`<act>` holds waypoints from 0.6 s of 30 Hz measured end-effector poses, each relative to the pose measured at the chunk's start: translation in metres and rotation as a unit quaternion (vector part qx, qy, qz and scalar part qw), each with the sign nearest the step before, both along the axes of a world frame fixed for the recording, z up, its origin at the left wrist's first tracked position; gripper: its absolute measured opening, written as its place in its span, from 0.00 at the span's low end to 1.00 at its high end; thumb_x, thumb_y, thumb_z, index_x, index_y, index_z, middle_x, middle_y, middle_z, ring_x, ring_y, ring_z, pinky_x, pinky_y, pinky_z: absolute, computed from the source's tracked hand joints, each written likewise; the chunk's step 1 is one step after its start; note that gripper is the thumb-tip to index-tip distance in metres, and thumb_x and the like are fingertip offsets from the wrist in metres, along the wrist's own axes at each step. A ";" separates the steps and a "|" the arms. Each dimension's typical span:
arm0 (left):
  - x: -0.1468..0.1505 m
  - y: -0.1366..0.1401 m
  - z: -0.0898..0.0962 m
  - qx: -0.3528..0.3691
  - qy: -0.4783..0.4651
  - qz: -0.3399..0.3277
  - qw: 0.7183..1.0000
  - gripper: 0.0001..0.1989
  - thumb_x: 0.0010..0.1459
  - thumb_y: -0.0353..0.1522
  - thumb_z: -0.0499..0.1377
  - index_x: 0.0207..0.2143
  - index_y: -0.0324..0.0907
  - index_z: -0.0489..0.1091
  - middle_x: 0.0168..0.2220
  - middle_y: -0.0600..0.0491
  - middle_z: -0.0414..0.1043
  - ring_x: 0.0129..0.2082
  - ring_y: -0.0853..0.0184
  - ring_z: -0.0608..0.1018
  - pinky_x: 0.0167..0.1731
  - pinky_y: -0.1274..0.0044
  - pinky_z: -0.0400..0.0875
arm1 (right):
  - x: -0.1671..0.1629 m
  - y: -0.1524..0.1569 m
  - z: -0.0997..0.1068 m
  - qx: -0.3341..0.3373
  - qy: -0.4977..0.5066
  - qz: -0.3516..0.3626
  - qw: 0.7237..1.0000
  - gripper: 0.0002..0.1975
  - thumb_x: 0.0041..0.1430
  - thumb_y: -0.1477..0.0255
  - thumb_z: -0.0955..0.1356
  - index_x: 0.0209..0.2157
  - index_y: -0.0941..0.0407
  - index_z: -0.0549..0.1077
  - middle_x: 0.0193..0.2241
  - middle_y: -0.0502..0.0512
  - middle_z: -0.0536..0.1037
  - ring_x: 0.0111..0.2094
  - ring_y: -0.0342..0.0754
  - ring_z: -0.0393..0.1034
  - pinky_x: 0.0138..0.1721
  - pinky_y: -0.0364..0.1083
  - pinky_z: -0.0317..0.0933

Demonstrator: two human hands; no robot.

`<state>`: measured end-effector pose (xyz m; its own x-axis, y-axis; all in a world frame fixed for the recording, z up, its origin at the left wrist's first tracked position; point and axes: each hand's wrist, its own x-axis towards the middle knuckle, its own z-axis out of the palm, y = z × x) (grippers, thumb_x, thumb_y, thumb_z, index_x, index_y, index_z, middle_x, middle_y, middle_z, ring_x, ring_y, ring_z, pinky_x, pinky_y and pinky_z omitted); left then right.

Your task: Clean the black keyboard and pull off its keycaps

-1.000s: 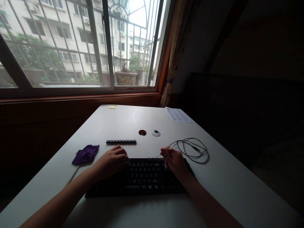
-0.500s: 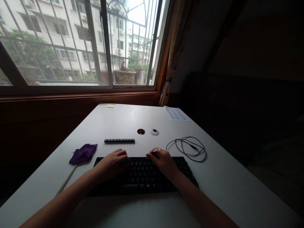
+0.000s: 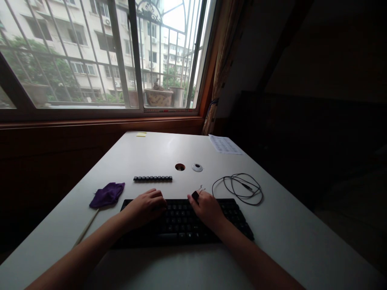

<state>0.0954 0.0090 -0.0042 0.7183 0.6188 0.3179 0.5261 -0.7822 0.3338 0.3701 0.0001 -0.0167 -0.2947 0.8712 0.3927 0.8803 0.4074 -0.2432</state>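
Observation:
A black keyboard (image 3: 178, 219) lies flat on the white table, partly covered by both arms. My left hand (image 3: 148, 203) is closed over its upper left part with bent fingers; the fingertips are hidden against it. Above the keyboard's upper edge, my right hand (image 3: 208, 207) pinches a small black keycap (image 3: 195, 195) between thumb and finger. Thin wire prongs of a keycap puller (image 3: 202, 187) stick up out of the same hand. Behind the keyboard stands a row of several black keycaps (image 3: 152, 179).
A purple cloth (image 3: 107, 195) lies on the left by a thin pale stick (image 3: 87, 227). To the right is a coiled black cable (image 3: 246, 188). A round hole (image 3: 180, 167), its ring-shaped cover (image 3: 197, 167), printed paper (image 3: 226, 145) and a yellow note (image 3: 141, 134) are farther back.
My right hand has turned, so the keycap in its pinch and the puller's prongs show more plainly. My left hand has stayed on the keyboard.

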 end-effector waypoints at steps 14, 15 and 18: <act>0.001 0.000 0.001 0.006 -0.005 -0.002 1.000 0.05 0.65 0.31 0.57 0.40 0.43 0.73 0.38 0.49 0.72 0.38 0.62 0.73 0.38 0.73 0.71 | 0.004 0.005 -0.002 -0.069 0.054 0.002 0.996 0.24 0.69 0.58 0.57 0.23 0.55 0.65 0.22 0.54 0.73 0.24 0.47 0.67 0.27 0.44 0.51; 0.001 0.000 0.001 0.008 -0.005 -0.003 1.000 0.05 0.65 0.31 0.57 0.40 0.43 0.73 0.38 0.49 0.71 0.38 0.62 0.74 0.38 0.73 0.71 | 0.005 0.005 -0.002 -0.070 0.056 0.002 0.996 0.23 0.69 0.58 0.57 0.23 0.55 0.65 0.22 0.53 0.72 0.24 0.47 0.66 0.27 0.44 0.51; 0.001 0.000 0.000 0.010 -0.005 -0.003 1.000 0.05 0.65 0.31 0.57 0.40 0.43 0.73 0.38 0.49 0.71 0.38 0.62 0.73 0.38 0.73 0.71 | 0.006 0.006 -0.002 -0.072 0.076 0.007 0.994 0.23 0.68 0.57 0.57 0.23 0.55 0.64 0.21 0.53 0.71 0.24 0.47 0.66 0.27 0.44 0.52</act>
<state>0.0962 0.0093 -0.0038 0.7191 0.6079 0.3366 0.5179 -0.7919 0.3236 0.3760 0.0062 -0.0183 -0.2539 0.9180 0.3047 0.8234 0.3704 -0.4299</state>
